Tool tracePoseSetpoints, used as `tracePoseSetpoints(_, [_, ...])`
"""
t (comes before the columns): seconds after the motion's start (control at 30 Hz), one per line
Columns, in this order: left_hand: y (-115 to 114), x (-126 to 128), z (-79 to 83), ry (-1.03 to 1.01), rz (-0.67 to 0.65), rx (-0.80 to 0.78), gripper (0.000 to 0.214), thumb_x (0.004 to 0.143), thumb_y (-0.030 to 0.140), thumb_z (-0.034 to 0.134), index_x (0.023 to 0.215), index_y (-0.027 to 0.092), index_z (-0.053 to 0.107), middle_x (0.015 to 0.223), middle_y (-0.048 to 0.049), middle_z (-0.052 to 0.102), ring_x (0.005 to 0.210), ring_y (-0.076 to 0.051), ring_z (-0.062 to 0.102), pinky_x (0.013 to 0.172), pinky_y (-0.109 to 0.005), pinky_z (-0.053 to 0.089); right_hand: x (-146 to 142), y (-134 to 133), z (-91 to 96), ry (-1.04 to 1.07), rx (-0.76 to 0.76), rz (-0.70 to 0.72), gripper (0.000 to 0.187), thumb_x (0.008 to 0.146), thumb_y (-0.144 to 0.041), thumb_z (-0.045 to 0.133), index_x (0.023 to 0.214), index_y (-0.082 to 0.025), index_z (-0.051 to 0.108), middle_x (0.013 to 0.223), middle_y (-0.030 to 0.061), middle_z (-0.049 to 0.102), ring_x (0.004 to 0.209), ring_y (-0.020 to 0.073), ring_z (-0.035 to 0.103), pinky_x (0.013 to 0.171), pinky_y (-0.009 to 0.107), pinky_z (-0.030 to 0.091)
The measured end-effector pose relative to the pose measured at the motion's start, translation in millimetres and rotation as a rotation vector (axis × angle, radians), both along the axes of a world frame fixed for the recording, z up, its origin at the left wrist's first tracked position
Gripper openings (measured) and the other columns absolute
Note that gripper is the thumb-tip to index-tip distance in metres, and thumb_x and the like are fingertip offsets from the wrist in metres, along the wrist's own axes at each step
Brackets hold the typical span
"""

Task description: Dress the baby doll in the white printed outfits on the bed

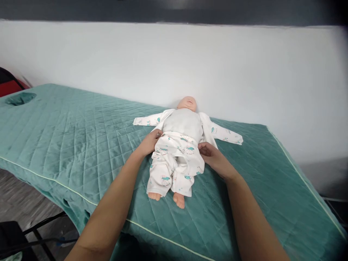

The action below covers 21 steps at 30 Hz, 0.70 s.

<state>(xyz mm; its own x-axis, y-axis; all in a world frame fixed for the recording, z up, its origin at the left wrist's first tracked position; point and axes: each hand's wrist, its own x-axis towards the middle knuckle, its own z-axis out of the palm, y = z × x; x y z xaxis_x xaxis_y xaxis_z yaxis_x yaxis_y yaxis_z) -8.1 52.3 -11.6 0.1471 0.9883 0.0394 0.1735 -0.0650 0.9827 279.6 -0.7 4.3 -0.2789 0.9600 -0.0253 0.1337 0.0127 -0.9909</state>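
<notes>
A baby doll [187, 104] lies on its back, its head toward the wall and its bare feet toward me. It has on a white jacket [227, 135] with a teal print, spread to both sides over a plain pale top [182, 121]. Matching printed pants [178, 150] cover its legs and reach up to the belly. My left hand [150, 143] is closed at the left edge of the waistband, fingertips on the cloth. On the other side, my right hand [214, 156] has its fingers curled against the side of the pants near the hip.
The doll rests on a long bed with a quilted green cover [89, 134], which has a face hole [21, 98] at its far left. A white wall [174, 61] runs along the back. A dark metal frame [40, 232] stands at the lower left.
</notes>
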Motion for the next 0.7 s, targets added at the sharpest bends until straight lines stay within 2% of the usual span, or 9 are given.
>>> tracePoseSetpoints(0.13, [3.3,-2.5,-1.0,0.095,-0.022,-0.045,0.025,0.077,0.025,0.067,0.101,0.018,0.064,0.078,-0.0018,0.068,0.070,-0.018,0.056,0.065,-0.028,0.038,-3.5,-0.5,1.8,-0.025,-0.027,0.023,0.034,0.072,-0.040,0.082,0.087,-0.023,0.057,0.081,-0.0021,0.060,0.073,0.0141,0.054,0.065,0.027,0.044])
tracePoseSetpoints(0.27, [10.1,-1.0,-6.7,0.129,0.005,0.036,0.016,0.079,0.025,0.064,0.094,0.019,0.068,0.083,-0.0035,0.069,0.079,-0.021,0.058,0.072,-0.030,0.040,-6.4,2.0,-1.6,-0.096,-0.003,-0.020,0.032,0.076,-0.043,0.076,0.076,-0.022,0.053,0.069,-0.0043,0.051,0.061,0.0112,0.043,0.054,0.025,0.033])
tracePoseSetpoints(0.33, [14.0,0.4,-9.6,0.140,0.018,0.067,0.011,0.082,0.023,0.060,0.089,0.019,0.068,0.083,-0.0045,0.069,0.080,-0.021,0.057,0.074,-0.031,0.039,-6.7,4.5,-5.2,-0.094,0.034,-0.127,0.030,0.077,-0.041,0.074,0.074,-0.023,0.050,0.064,-0.0055,0.047,0.057,0.0108,0.039,0.051,0.026,0.030])
tracePoseSetpoints(0.4, [17.3,1.7,-11.8,0.154,0.025,0.088,0.011,0.084,0.020,0.057,0.085,0.018,0.068,0.083,-0.0060,0.068,0.081,-0.021,0.057,0.074,-0.031,0.039,-6.8,6.9,-9.1,-0.064,0.100,-0.316,0.028,0.075,-0.036,0.072,0.074,-0.025,0.047,0.061,-0.0068,0.043,0.053,0.0110,0.038,0.049,0.026,0.029])
tracePoseSetpoints(0.47, [19.0,2.6,-12.8,0.164,0.027,0.110,0.011,0.084,0.019,0.056,0.081,0.017,0.067,0.083,-0.0071,0.068,0.080,-0.021,0.057,0.074,-0.031,0.040,-8.0,8.7,-12.8,-0.041,0.166,-0.481,0.025,0.075,-0.032,0.070,0.076,-0.026,0.046,0.060,-0.0071,0.042,0.051,0.0121,0.039,0.048,0.027,0.030])
tracePoseSetpoints(0.5, [19.0,2.9,-12.7,0.166,0.027,0.124,0.010,0.084,0.019,0.057,0.078,0.018,0.066,0.082,-0.0071,0.068,0.079,-0.021,0.056,0.074,-0.031,0.039,-9.1,9.3,-14.5,-0.045,0.189,-0.518,0.024,0.076,-0.032,0.070,0.078,-0.027,0.046,0.061,-0.0067,0.044,0.051,0.0128,0.040,0.047,0.028,0.031])
tracePoseSetpoints(0.63, [14.6,3.2,-9.8,0.176,0.023,0.161,0.008,0.077,0.021,0.065,0.070,0.019,0.062,0.072,-0.0035,0.064,0.071,-0.019,0.053,0.068,-0.030,0.037,-14.3,11.3,-21.0,-0.136,0.230,-0.495,0.024,0.080,-0.040,0.069,0.081,-0.026,0.049,0.066,-0.0038,0.051,0.058,0.0149,0.047,0.051,0.029,0.036])
tracePoseSetpoints(0.7, [11.9,2.7,-6.7,0.170,0.015,0.110,0.005,0.074,0.020,0.068,0.072,0.019,0.064,0.071,-0.0030,0.064,0.069,-0.019,0.053,0.064,-0.029,0.037,-15.2,12.6,-22.8,-0.160,0.189,-0.441,0.025,0.082,-0.046,0.068,0.085,-0.026,0.053,0.069,-0.0023,0.057,0.061,0.0163,0.050,0.052,0.030,0.038])
